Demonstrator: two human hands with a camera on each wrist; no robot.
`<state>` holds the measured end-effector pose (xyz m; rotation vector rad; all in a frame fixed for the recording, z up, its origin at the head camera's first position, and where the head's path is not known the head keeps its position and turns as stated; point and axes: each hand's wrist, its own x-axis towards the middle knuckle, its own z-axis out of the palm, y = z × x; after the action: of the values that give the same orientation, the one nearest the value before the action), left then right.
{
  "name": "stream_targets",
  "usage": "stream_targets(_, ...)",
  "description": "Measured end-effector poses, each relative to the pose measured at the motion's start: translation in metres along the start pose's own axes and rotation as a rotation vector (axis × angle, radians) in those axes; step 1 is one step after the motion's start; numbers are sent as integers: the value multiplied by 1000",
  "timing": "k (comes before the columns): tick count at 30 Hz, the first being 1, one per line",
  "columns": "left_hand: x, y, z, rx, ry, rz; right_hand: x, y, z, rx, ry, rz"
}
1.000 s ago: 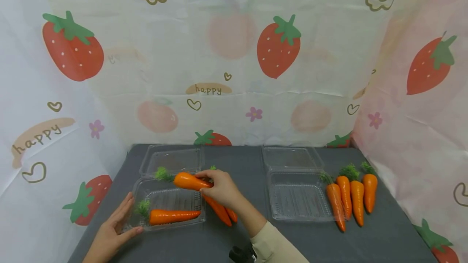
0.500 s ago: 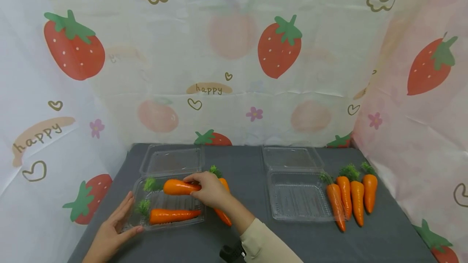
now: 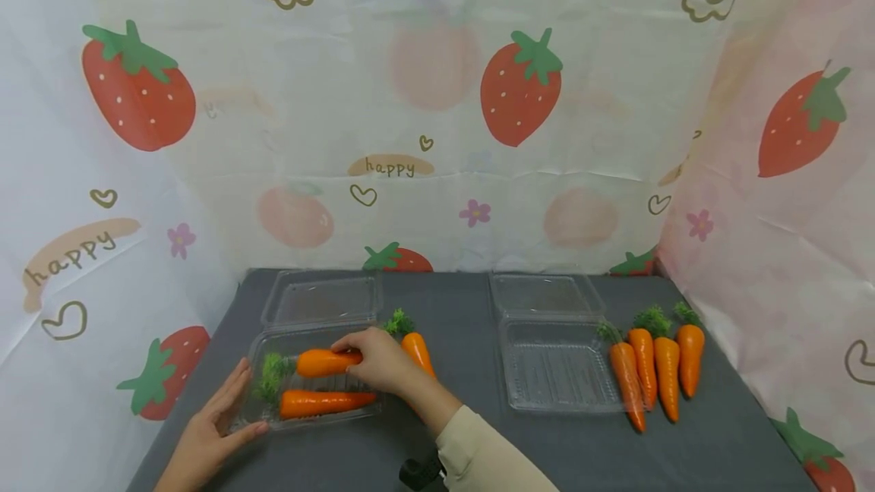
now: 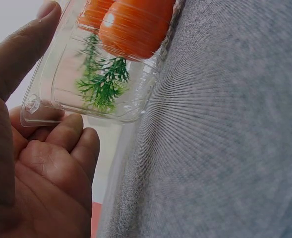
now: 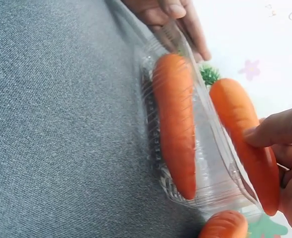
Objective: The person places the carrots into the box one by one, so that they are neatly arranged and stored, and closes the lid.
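My right hand [image 3: 384,361] pinches an orange carrot [image 3: 320,362] with a green leafy top, between thumb and fingers. In the head view the carrot lies level over the left clear plastic container [image 3: 311,336], its leaves towards the left wall. Another carrot [image 3: 321,404] rests inside along the near side. My left hand [image 3: 213,427] is at the container's near left corner, fingers extended along the left side and thumb along the front. The left wrist view shows the thumb [image 4: 29,44] against the rim, with green leaves [image 4: 103,84] behind the clear wall.
A carrot [image 3: 418,354] lies right of the left container, partly hidden by my right hand. Another open clear container [image 3: 557,367] stands to the right, with several carrots [image 3: 668,378] beside it. Both lids [image 3: 328,300] lie folded back. A printed curtain [image 3: 437,120] encloses the grey table [image 3: 472,386].
My right hand has carried the carrot left and down into the left container, beside the carrot lying there. The left hand has stayed at the corner.
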<state>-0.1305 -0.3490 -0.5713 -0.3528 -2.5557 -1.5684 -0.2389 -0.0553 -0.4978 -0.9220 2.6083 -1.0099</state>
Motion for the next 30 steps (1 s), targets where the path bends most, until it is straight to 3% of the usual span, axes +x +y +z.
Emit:
stream_targets(8, 1, -1, 0, -4, 0, 5, 3, -3, 3, -27, -26, 15)
stream_targets(17, 0, -2, 0, -6, 1, 18, 10, 0, 12, -32, -46, -23)
stream_targets(30, 1, 1, 0, -2, -4, -14, 16, 0, 14, -87, -110, -44)
